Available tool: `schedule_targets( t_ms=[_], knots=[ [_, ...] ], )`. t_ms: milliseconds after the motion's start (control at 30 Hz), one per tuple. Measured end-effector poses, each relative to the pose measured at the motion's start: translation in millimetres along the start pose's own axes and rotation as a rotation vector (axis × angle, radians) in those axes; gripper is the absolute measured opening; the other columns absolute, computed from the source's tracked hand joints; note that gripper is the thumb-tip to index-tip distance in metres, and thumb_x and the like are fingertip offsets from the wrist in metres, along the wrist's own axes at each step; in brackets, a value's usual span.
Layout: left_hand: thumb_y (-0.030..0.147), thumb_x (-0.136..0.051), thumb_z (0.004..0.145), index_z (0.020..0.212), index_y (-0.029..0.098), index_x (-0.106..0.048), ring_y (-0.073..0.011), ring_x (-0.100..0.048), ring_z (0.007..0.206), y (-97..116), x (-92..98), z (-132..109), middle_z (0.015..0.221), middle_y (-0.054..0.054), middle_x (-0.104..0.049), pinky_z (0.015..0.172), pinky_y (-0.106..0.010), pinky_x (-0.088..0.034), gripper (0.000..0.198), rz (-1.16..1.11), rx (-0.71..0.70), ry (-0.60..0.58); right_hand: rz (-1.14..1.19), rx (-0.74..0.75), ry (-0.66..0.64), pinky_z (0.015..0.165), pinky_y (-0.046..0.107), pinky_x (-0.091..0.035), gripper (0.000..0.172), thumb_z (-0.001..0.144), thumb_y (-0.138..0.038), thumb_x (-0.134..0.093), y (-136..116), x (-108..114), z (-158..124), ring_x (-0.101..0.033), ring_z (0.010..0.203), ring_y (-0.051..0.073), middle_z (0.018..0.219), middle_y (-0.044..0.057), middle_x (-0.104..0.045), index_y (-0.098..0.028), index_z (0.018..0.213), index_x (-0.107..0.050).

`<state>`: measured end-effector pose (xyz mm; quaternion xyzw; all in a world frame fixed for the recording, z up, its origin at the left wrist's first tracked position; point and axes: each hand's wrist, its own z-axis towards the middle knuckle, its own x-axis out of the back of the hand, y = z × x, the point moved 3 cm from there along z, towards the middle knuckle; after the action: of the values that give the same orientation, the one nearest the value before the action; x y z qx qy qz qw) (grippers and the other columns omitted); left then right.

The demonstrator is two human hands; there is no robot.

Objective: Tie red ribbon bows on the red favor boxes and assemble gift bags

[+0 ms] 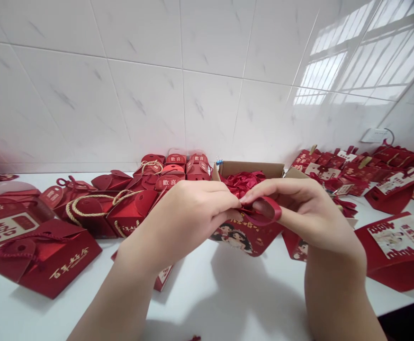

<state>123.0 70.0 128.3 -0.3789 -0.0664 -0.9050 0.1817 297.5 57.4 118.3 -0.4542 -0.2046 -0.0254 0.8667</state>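
In the middle of the head view, both hands meet over a red gift box [253, 239] printed with a cartoon couple. My left hand [203, 208] pinches a dark red ribbon [269, 213] at the top of this box. From the other side, my right hand [295, 208] has thumb and finger closed on the same ribbon, which makes a loop beside the fingers. My fingers partly hide where the ribbon crosses. Right behind stands a cardboard box [253, 168] holding a heap of red ribbons [244, 182].
At the left, red boxes with rope handles [100, 208] crowd together, and one box with gold lettering [47, 258] sits in front. Many small red boxes [356, 170] fill the right side, with a larger red box [399, 248] nearer. A tiled wall [150, 104] rises behind the white table [207, 293].
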Motion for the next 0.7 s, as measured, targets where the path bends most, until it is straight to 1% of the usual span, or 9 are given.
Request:
schedule_targets(
  t_ms=[100, 200, 300, 367, 467, 533, 633, 700],
  knots=[
    [0.008, -0.061, 0.080, 0.081, 0.017, -0.066, -0.0071, -0.060, 0.068, 0, -0.8, 0, 0.076, 0.005, -0.067, 0.064, -0.017, -0.046, 0.010, -0.027, 0.021, 0.019, -0.035, 0.040, 0.009, 0.063, 0.017, -0.054, 0.021, 0.081, -0.008, -0.058, -2, 1, 1, -0.064, 0.073, 0.010, 0.083, 0.002, -0.070, -0.020, 0.092, -0.071],
    [0.013, -0.064, 0.080, 0.077, 0.017, -0.064, -0.0072, -0.058, 0.065, -3, -2.2, 1, 0.071, 0.005, -0.065, 0.062, -0.018, -0.045, 0.005, 0.004, 0.094, 0.015, -0.048, 0.037, 0.000, 0.063, 0.018, -0.053, 0.020, 0.081, -0.009, -0.058, 0, 0, 2, -0.063, 0.074, 0.011, 0.083, 0.002, -0.069, -0.019, 0.092, -0.071],
    [0.017, -0.064, 0.080, 0.079, 0.017, -0.062, -0.0084, -0.057, 0.065, -7, -4.0, 1, 0.073, 0.004, -0.063, 0.059, -0.019, -0.044, 0.002, 0.016, 0.182, 0.011, -0.042, 0.038, -0.010, 0.069, 0.023, -0.053, 0.016, 0.082, -0.013, -0.058, 4, -1, 3, -0.062, 0.080, 0.013, 0.087, 0.004, -0.067, -0.018, 0.093, -0.069],
    [0.018, -0.062, 0.082, 0.084, 0.017, -0.063, -0.0093, -0.057, 0.070, -8, -5.9, 2, 0.077, 0.003, -0.063, 0.062, -0.020, -0.045, 0.002, -0.002, 0.200, -0.014, -0.042, 0.075, -0.006, 0.073, 0.025, -0.053, 0.013, 0.082, -0.014, -0.059, 5, -1, 4, -0.061, 0.086, 0.015, 0.092, 0.005, -0.065, -0.019, 0.090, -0.068],
    [0.018, -0.059, 0.085, 0.085, 0.017, -0.064, -0.0095, -0.057, 0.073, -6, -7.8, 2, 0.080, 0.002, -0.063, 0.067, -0.021, -0.046, 0.005, -0.039, 0.179, -0.055, -0.064, 0.138, 0.012, 0.072, 0.025, -0.053, 0.011, 0.081, -0.013, -0.060, 4, 1, 4, -0.060, 0.088, 0.014, 0.097, 0.006, -0.063, -0.019, 0.086, -0.068],
    [0.016, -0.058, 0.085, 0.085, 0.018, -0.064, -0.0091, -0.057, 0.074, -3, -6.7, 3, 0.080, 0.003, -0.064, 0.069, -0.020, -0.047, 0.006, -0.072, 0.136, -0.045, -0.074, 0.168, 0.010, 0.070, 0.025, -0.053, 0.013, 0.081, -0.011, -0.060, 3, 3, 3, -0.060, 0.086, 0.014, 0.094, 0.005, -0.062, -0.020, 0.087, -0.068],
    [0.012, -0.058, 0.084, 0.087, 0.016, -0.063, -0.0089, -0.058, 0.075, 3, -2.6, 3, 0.081, 0.001, -0.065, 0.070, -0.019, -0.048, 0.007, -0.098, 0.049, 0.014, -0.076, 0.222, -0.017, 0.071, 0.025, -0.053, 0.019, 0.080, -0.007, -0.059, -1, 5, 0, -0.060, 0.085, 0.014, 0.091, 0.005, -0.064, -0.019, 0.090, -0.068],
    [0.009, -0.057, 0.084, 0.088, 0.015, -0.063, -0.0094, -0.059, 0.075, 6, 0.2, 3, 0.082, 0.000, -0.066, 0.069, -0.020, -0.048, 0.009, -0.070, -0.019, 0.071, -0.060, 0.246, -0.020, 0.071, 0.025, -0.054, 0.020, 0.080, -0.007, -0.059, -4, 6, -3, -0.061, 0.086, 0.014, 0.093, 0.006, -0.064, -0.020, 0.092, -0.068]
  ],
)
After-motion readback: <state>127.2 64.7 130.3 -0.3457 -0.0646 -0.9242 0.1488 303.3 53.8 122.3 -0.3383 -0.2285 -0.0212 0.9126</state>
